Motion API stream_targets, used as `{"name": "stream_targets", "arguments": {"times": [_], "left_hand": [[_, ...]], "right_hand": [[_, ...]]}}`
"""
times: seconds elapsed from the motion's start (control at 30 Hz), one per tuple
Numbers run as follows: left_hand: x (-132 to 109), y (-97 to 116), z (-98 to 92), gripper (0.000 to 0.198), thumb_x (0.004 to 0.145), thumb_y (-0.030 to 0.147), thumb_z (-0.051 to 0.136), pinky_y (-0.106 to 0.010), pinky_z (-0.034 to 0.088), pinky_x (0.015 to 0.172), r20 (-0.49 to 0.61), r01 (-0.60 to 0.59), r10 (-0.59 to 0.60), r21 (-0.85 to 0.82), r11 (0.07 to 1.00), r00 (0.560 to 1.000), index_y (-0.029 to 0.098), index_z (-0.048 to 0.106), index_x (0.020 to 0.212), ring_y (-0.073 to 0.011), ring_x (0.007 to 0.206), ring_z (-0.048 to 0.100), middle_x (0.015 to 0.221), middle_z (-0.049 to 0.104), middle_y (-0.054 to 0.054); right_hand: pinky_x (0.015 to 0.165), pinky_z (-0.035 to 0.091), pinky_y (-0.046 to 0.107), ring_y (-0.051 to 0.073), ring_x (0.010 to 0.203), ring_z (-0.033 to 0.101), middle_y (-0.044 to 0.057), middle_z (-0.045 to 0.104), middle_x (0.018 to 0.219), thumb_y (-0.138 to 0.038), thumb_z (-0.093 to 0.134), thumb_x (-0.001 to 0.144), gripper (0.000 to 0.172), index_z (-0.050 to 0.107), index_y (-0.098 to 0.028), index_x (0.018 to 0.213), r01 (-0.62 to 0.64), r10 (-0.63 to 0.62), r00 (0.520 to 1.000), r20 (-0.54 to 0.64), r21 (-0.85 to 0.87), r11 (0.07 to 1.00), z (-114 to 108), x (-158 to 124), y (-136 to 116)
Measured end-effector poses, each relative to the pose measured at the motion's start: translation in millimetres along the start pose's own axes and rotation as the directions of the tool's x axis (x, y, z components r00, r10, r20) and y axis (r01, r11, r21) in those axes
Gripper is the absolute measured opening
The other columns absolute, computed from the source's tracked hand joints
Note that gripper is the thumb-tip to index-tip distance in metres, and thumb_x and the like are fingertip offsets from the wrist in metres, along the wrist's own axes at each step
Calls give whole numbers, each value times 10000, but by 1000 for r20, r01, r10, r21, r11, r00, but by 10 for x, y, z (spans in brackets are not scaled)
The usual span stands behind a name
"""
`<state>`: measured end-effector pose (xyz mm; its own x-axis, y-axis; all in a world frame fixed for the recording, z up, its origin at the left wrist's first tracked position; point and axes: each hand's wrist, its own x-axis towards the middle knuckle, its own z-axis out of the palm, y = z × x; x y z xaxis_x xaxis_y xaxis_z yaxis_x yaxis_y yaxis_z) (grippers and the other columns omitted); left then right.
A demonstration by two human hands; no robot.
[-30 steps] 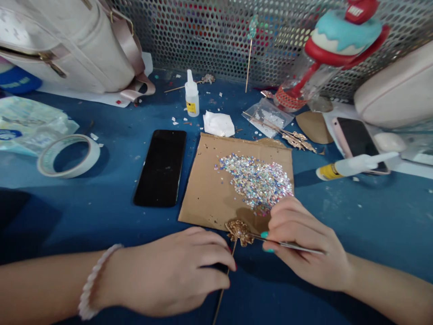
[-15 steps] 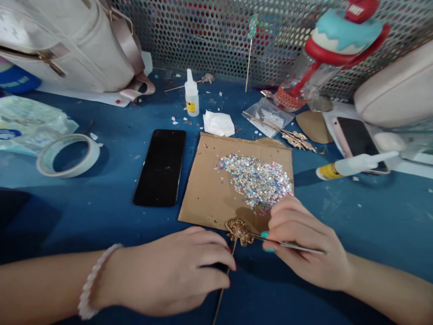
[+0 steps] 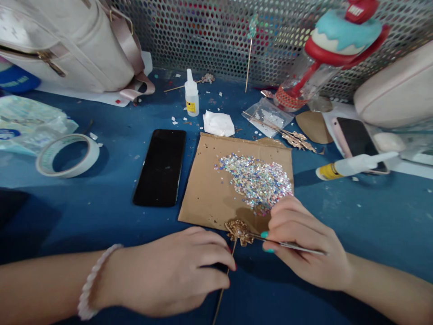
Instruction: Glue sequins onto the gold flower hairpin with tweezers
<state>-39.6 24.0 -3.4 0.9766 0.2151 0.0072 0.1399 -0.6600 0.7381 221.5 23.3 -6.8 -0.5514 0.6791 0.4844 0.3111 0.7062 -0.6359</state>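
Between the fingers of my left hand [image 3: 172, 273] is the thin stem of a gold metal flower hairpin [image 3: 239, 232], its head at the near edge of a cardboard sheet [image 3: 209, 180]. My right hand [image 3: 307, 243] is closed around metal tweezers [image 3: 291, 245]. The tweezers' tips touch the right side of the flower; whether they grip anything there is too small to tell. Just beyond my right hand, a pile of shiny rhinestones [image 3: 260, 180] is spread over the cardboard, partly hidden by my fingers.
A black phone [image 3: 160, 167] lies left of the cardboard, with a tape roll [image 3: 91, 155] farther left. One glue bottle [image 3: 192, 99] stands behind; another glue bottle [image 3: 345, 167] lies at right. Gold hairpins [image 3: 294, 137] rest behind the cardboard. A backpack [image 3: 84, 45] and metal mesh [image 3: 203, 40] border the back.
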Motion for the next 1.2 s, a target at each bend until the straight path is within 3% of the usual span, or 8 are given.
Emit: {"name": "stream_targets", "arguments": {"times": [0.47,0.7,1.0,1.1,1.2], "left_hand": [[-15,22,8,275,901,125,425,-328,349,1052,-15,-19,19,3,1000,1000,157,545,1146,-204,1195,434,1241,554,-62],[-3,31,52,256,907,117,429,-335,370,1032,-61,-26,31,82,996,998,162,555,1126,-200,1173,454,1191,573,-60],[-9,69,104,245,915,126,424,-370,418,976,-145,-59,99,261,963,984,146,562,1116,-221,1105,510,1161,592,-95],[15,131,84,232,915,137,441,-380,430,961,-197,-78,136,275,958,971,152,555,1116,-220,1086,532,1160,601,-102],[35,317,54,204,907,170,483,-364,439,962,-213,-179,214,172,969,953,171,553,1099,-202,1035,562,1150,612,-91]], "right_hand": [[653,481,351,151,678,548,37,590,677,-200,577,874,65,589,-152,832,65,-65,997,-50,-3,998,-57,45,-38],[615,471,345,148,664,554,18,593,683,-179,608,829,38,577,-163,846,227,-244,962,-119,-145,963,-33,21,29],[644,468,333,147,673,567,4,612,697,-137,619,801,82,579,-186,853,230,-294,932,-213,-280,932,18,42,112],[680,468,342,153,691,579,-2,618,704,-144,607,813,80,577,-200,862,227,-308,922,-236,-315,922,37,28,134],[697,457,346,158,702,583,5,622,719,-148,591,835,62,571,-200,861,225,-325,913,-245,-362,905,55,11,156]]}}
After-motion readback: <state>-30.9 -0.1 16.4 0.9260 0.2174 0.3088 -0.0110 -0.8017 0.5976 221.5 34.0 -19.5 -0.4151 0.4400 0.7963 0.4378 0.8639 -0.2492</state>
